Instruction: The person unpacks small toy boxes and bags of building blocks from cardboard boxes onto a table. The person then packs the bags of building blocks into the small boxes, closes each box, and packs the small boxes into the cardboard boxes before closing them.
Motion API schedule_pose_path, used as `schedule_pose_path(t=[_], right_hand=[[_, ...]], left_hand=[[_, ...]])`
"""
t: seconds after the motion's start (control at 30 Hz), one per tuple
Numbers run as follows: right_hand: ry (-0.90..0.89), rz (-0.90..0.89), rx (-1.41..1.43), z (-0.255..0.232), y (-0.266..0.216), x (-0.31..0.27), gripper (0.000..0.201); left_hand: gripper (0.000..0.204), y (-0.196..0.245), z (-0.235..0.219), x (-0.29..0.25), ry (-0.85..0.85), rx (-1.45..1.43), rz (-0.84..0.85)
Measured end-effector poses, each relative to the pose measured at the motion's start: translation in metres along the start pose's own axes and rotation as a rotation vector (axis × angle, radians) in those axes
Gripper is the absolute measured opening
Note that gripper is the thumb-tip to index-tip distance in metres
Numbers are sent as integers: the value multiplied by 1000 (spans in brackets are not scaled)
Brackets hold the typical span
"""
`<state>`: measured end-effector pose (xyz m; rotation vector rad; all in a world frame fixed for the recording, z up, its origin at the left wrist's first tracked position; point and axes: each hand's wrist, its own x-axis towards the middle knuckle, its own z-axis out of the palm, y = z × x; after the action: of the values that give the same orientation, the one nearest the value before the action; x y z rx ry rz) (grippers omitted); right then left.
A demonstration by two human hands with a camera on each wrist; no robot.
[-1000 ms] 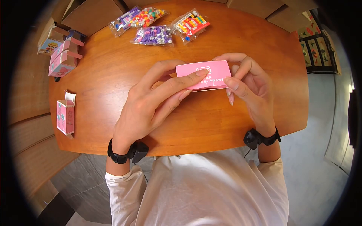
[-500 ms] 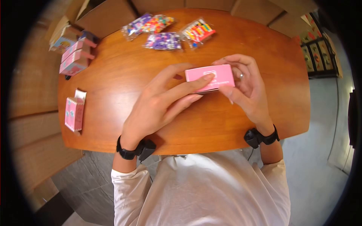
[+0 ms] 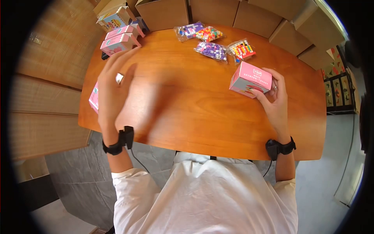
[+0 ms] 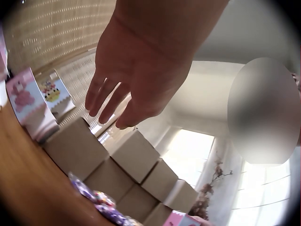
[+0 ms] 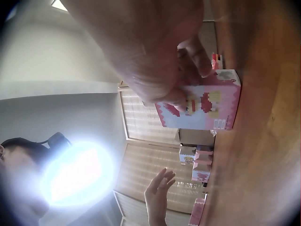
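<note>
My right hand [image 3: 276, 102] grips a pink box [image 3: 255, 78] by its right side, thumb on the front face and fingers behind. In the right wrist view the box [image 5: 200, 108] shows a printed picture on its side, its end close to the wooden surface. My left hand [image 3: 113, 87] is raised at the left of the table, fingers extended and holding nothing; the left wrist view also shows this hand [image 4: 141, 70] with fingers spread. Behind it lies a small pink box [image 3: 94, 98], partly hidden by the hand.
Pink boxes [image 3: 119, 42] with raised flaps stand at the back left beside a blue-and-white box [image 3: 114, 20]. Bags of purple beads [image 3: 211, 50] and coloured pieces [image 3: 242, 50] lie at the back. Brown cartons [image 3: 214, 12] line the far edge.
My left hand has let go of the pink box and moved left. The right hand has carried the box rightward and turned it, showing its side. The head view has shifted.
</note>
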<state>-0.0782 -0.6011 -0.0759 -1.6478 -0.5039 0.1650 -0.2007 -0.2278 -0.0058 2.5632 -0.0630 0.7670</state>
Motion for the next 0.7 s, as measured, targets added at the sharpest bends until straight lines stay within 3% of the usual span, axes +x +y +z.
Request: schedule_pose_path(t=[0.07, 0.1, 0.2, 0.37, 0.43, 0.57, 0.7], right_hand=[[15, -94, -12, 5, -3, -1, 59], [29, -186, -28, 6, -4, 0, 58], [42, -235, -10, -15, 1, 4, 51], [194, -327, -5, -35, 1, 11, 47], [262, -250, -21, -43, 1, 15, 41], [311, -161, -73, -54, -5, 25, 35], [136, -41, -371, -61, -1, 49, 33]], left_hand=[[39, -16, -19, -5, -51, 105, -115], [39, -29, -26, -5, -46, 101, -109], [41, -85, -32, 10, -83, 233, -26], [66, -173, -23, 39, -196, 483, 70], [69, -194, -19, 48, -325, 576, 9], [64, -202, -16, 61, -304, 709, 50], [59, -200, -18, 71, -330, 687, 76]])
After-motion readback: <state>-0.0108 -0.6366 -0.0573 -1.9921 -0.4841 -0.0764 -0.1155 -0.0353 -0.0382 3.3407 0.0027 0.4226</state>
